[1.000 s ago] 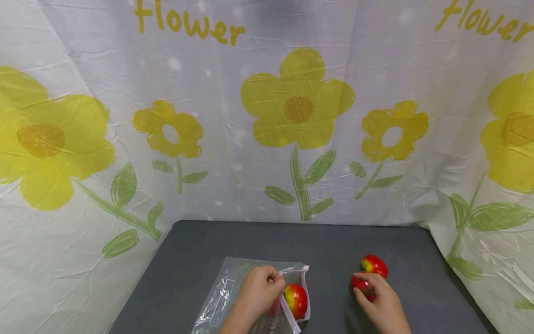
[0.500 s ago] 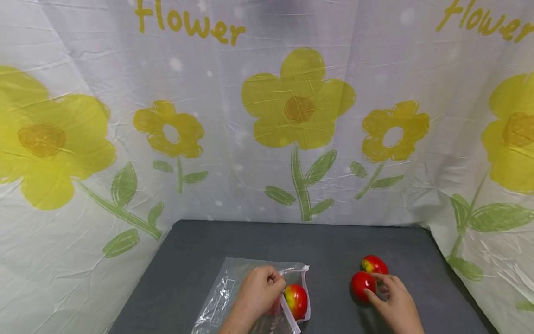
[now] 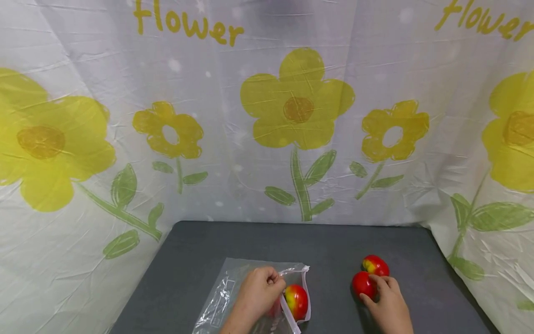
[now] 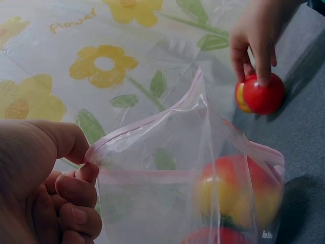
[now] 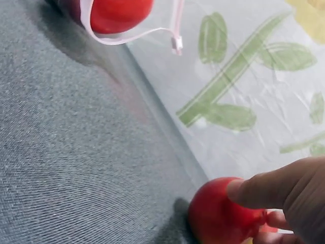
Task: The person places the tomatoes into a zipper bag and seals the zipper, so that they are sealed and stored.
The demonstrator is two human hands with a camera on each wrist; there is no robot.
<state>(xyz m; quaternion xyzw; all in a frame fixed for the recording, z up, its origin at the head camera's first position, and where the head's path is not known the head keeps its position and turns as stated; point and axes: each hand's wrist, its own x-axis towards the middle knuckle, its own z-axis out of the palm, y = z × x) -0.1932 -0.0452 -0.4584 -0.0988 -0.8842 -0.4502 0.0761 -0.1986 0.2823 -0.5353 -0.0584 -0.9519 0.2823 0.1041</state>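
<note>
My left hand [image 3: 259,288] pinches the pink-edged rim of a clear zip bag [image 3: 225,280] between thumb and curled fingers. The bag lies on the table with its mouth held apart. Inside its mouth, toward the right, is a red and yellow apple [image 3: 296,300]. Part of another red apple [image 4: 216,237] shows through the plastic in the left wrist view. My right hand [image 3: 389,304] holds a red apple [image 3: 362,284], its thumb on the near side and fingers behind. Touching or just behind that one is a second apple [image 3: 376,264], red with a yellow patch.
A dark grey table [image 3: 325,250] lies under everything. Behind and around it hangs a pale curtain [image 3: 233,176] printed with yellow flowers and green leaves. The bag's zip slider [image 5: 176,43] shows in the right wrist view.
My right hand shifted right, off the top of the near apple, then came back slightly left with its fingers round that apple's side. The left hand and the bag stay put.
</note>
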